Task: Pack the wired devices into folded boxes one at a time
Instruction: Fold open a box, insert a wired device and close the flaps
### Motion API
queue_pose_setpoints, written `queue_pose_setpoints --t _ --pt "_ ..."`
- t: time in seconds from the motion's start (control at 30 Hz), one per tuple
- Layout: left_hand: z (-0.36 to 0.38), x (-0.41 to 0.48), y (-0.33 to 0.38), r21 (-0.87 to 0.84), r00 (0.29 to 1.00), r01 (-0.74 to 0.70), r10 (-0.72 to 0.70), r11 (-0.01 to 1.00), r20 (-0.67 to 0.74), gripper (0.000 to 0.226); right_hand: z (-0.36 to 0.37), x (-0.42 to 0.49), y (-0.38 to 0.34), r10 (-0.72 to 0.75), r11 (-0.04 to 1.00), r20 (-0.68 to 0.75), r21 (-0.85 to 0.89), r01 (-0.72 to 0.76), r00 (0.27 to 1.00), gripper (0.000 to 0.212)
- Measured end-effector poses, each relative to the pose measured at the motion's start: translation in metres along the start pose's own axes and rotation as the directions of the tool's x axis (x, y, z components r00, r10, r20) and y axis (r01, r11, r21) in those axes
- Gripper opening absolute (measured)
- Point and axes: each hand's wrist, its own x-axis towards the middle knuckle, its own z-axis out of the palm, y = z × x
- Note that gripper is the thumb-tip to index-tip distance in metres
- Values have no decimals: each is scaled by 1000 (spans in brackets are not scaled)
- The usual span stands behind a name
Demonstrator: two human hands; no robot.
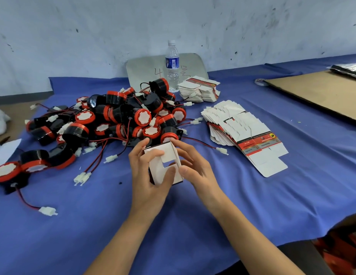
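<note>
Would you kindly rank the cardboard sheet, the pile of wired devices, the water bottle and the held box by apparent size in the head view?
1. pile of wired devices
2. cardboard sheet, partly cut off by the frame
3. box and water bottle unranked: box wider and nearer, bottle taller

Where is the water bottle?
In the head view, the water bottle stands far back in the middle, in front of a grey board, just behind the pile of wired devices.
</note>
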Motion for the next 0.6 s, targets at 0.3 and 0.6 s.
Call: queue_pose_setpoints --t 0.3,0.6 --pt "-1 -2 -6 -1 996 -5 5 1000 91 27 0 3 5 50 998 3 42 -50 999 59" --pt "1 -4 -4 -49 994 -18 23 999 102 52 -1 3 11 42 999 16 -26 -42 999 70"
